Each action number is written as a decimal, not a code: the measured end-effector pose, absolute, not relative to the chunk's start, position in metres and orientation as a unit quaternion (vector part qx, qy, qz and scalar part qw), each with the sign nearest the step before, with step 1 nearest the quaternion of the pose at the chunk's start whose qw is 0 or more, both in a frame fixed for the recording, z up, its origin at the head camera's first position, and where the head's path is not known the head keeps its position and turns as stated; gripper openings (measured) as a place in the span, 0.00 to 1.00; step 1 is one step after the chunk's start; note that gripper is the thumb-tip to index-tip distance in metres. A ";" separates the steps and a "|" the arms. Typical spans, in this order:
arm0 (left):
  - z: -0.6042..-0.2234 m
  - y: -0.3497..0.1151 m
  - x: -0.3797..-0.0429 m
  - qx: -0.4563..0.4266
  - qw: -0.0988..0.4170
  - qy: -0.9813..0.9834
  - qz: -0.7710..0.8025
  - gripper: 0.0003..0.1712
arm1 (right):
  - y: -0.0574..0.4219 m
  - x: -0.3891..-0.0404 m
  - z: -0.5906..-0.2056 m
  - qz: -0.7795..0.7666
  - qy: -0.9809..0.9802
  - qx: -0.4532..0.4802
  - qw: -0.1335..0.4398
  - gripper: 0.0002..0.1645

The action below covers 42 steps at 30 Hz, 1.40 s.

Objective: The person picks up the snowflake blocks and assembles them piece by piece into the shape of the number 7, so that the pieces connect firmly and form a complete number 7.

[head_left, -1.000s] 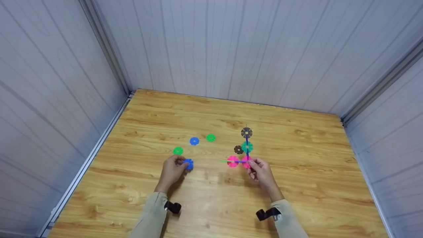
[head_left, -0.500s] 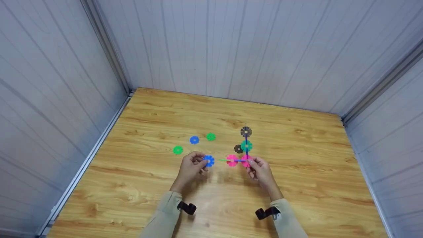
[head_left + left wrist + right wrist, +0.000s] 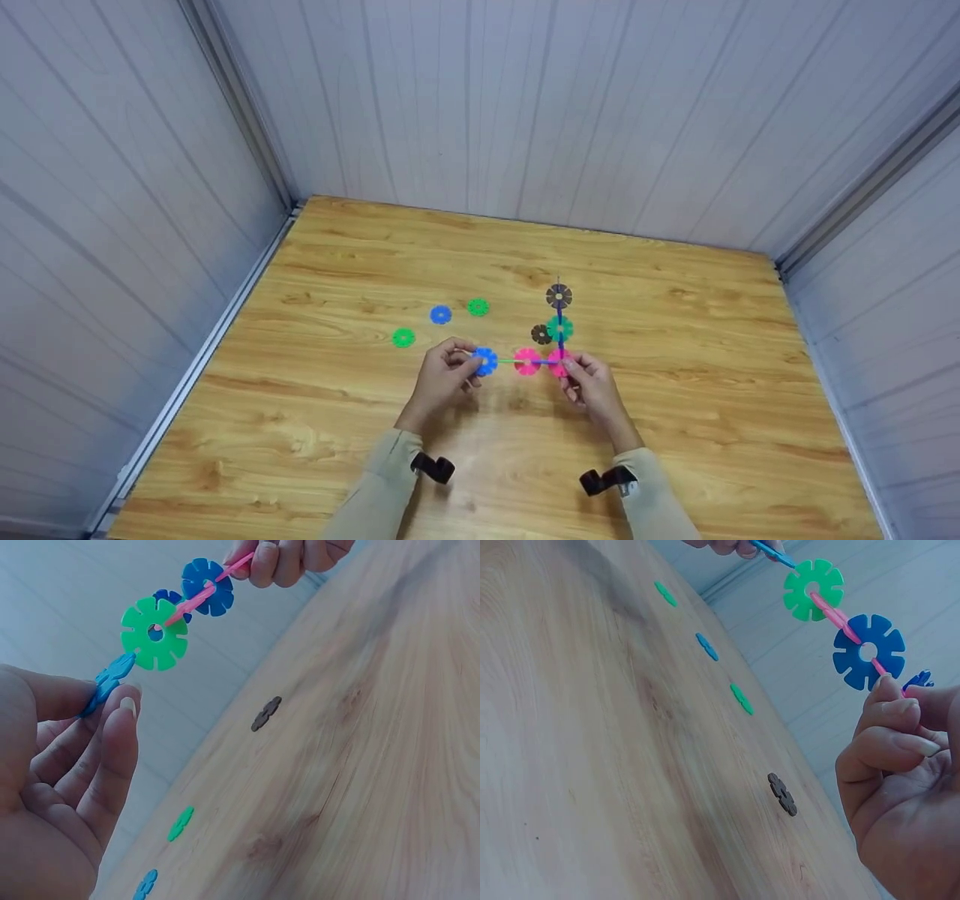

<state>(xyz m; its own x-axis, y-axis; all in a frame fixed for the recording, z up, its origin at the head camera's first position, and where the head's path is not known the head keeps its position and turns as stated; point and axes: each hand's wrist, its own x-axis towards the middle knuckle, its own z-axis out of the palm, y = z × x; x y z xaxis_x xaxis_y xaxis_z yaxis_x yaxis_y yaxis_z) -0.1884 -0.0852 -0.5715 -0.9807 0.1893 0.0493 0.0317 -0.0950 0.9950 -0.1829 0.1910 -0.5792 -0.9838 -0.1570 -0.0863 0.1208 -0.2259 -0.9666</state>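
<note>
My left hand (image 3: 444,375) pinches a light blue notched disc (image 3: 486,361) between thumb and fingers. That disc's edge meets the rim of a green disc (image 3: 154,634), seen face-on in both wrist views. The green disc belongs to a chain of slotted discs held above the table, with a pink disc (image 3: 527,361) and a dark blue disc (image 3: 868,652) further along. At the chain's corner my right hand (image 3: 594,381) pinches another pink disc (image 3: 558,363). From this corner the chain runs away from me through a teal disc (image 3: 559,328) to a brown disc (image 3: 559,296).
On the wooden table (image 3: 697,360) lie two loose green discs (image 3: 403,337), a blue disc (image 3: 440,314) and a brown disc (image 3: 782,794). Pale panel walls (image 3: 495,105) rise at the back and on both sides.
My left hand has carried the light blue disc rightward, up to the green disc at the chain's left end. My right hand has stayed in place, holding the chain.
</note>
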 end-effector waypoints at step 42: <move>-0.550 -0.059 -0.172 0.125 0.006 0.666 0.735 0.05 | 0.192 -0.181 -0.583 -0.786 0.616 -0.001 0.059 0.12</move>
